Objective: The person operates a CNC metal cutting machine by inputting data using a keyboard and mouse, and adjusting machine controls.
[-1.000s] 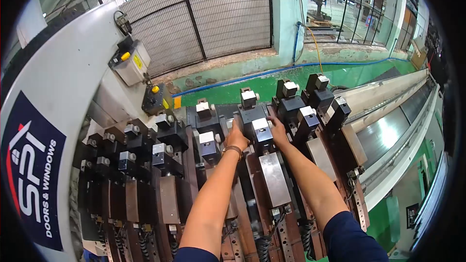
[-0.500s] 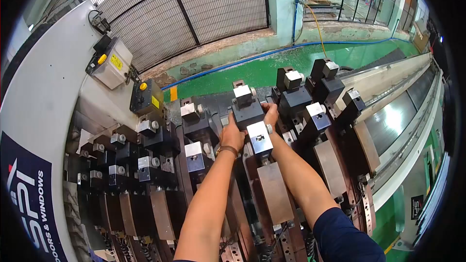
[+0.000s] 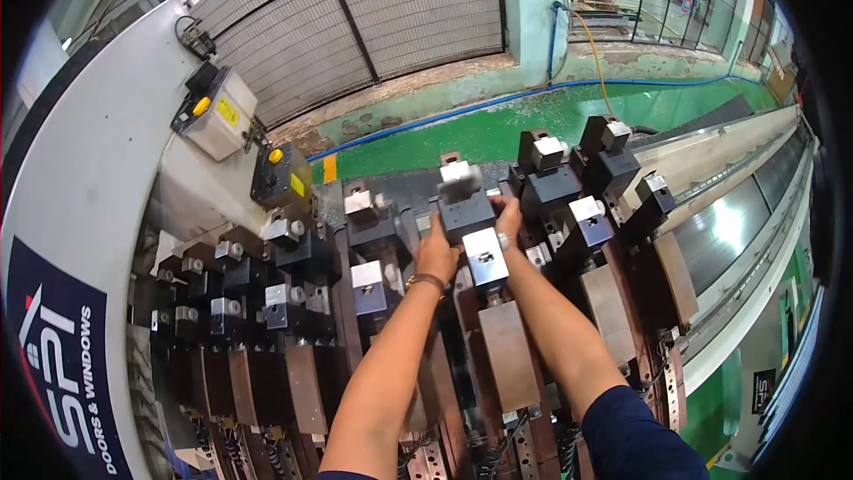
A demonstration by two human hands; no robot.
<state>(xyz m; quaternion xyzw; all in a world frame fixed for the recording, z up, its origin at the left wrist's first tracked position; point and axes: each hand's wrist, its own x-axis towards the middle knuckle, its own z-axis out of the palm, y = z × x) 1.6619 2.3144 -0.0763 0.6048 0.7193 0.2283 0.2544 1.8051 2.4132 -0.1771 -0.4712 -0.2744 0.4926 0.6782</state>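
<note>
In the middle of the head view, a black clamp block [image 3: 466, 215] sits between my two hands. My left hand [image 3: 436, 255] presses on its left side, with a brown bracelet at the wrist. My right hand [image 3: 508, 218] holds the opposite side, fingers curled around the far edge. A blurred silver cap [image 3: 459, 180] tops the block at its far end. Just nearer to me stands a silver-topped clamp [image 3: 486, 256], between my forearms. The undersides of both hands' grip are hidden.
Similar clamps stand in rows on both sides, such as a left clamp [image 3: 368, 287] and a right clamp [image 3: 591, 220]. A white machine housing [image 3: 80, 160] rises at the left, bearing a fluid reservoir [image 3: 218, 116]. A mesh fence [image 3: 418, 9] stands behind a blue hose [image 3: 426, 126].
The whole scene has shifted slightly right and down as my head moved. Both hands stay on the black clamp block, whose silver cap is now blurred.
</note>
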